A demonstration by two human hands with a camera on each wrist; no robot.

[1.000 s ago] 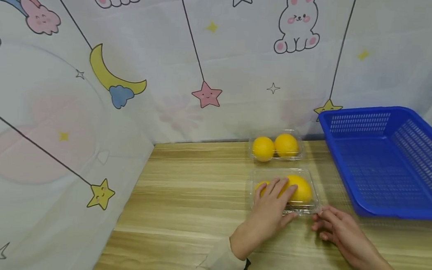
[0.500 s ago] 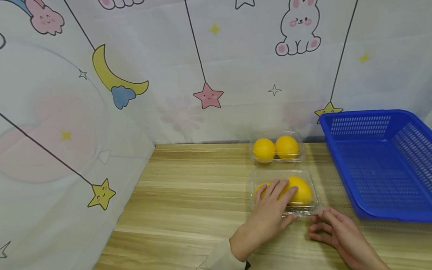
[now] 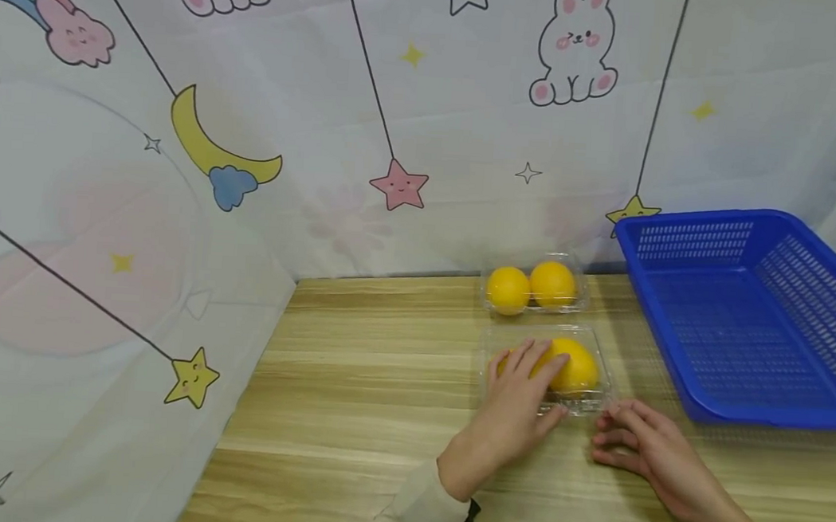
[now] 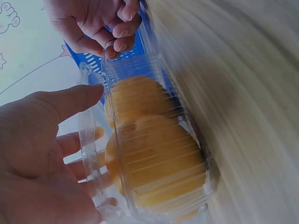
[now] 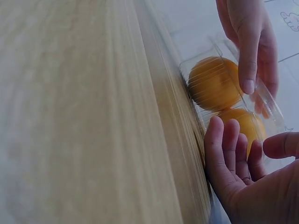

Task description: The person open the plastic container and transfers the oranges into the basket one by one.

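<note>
A clear plastic clamshell box [image 3: 577, 409] stands on the wooden table with oranges [image 3: 578, 368] inside and its lid down over them. My left hand [image 3: 505, 418] lies over the lid with its fingers spread; its thumb is at the front rim, as the left wrist view shows. At the box's front right corner, my right hand [image 3: 654, 451] pinches the rim between thumb and index finger, the other fingers loosely bent below. The left hand hides most of the left orange. In the right wrist view two oranges [image 5: 215, 84] show through the ribbed wall.
Behind stands a second clear box [image 3: 566, 308] holding two oranges [image 3: 509, 290], close to the patterned backdrop [image 3: 470, 120]. A blue plastic basket [image 3: 661, 340] is on the right, just beyond my right hand. Bare wooden tabletop [image 3: 353, 385] extends to the left.
Both hands and the near box have shifted very slightly left. The lower fingers of the right hand have straightened a little. The rear box and the basket stay put.
</note>
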